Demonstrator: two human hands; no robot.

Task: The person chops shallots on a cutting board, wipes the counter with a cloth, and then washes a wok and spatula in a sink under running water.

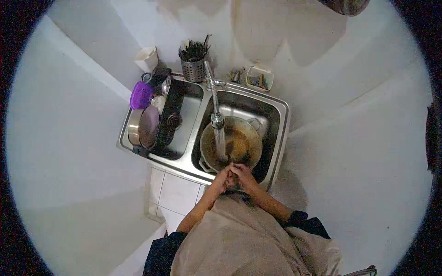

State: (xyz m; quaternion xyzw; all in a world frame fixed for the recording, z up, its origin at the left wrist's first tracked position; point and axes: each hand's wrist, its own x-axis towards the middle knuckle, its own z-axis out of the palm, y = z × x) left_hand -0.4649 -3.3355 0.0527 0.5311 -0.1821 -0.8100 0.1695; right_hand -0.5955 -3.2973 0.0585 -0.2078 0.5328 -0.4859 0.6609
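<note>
My left hand (223, 179) and my right hand (244, 175) meet at the front edge of the right sink basin, over the near rim of a large metal pot (254, 141). Their fingers are bent and close together around something dark and small that I cannot make out. Brownish residue or liquid shows inside the pot, which sits in the basin. From the flexible faucet (216, 120) a stream of water (220, 143) falls into the pot, just beyond my fingers.
At the left, a round pan (149, 126), a purple basket (141, 95) and other dishes stand beside the left basin (186, 120). Behind the sink are a metal utensil holder (194, 71), a white cup (147, 59) and a small white container (259, 78). Walls rise on both sides.
</note>
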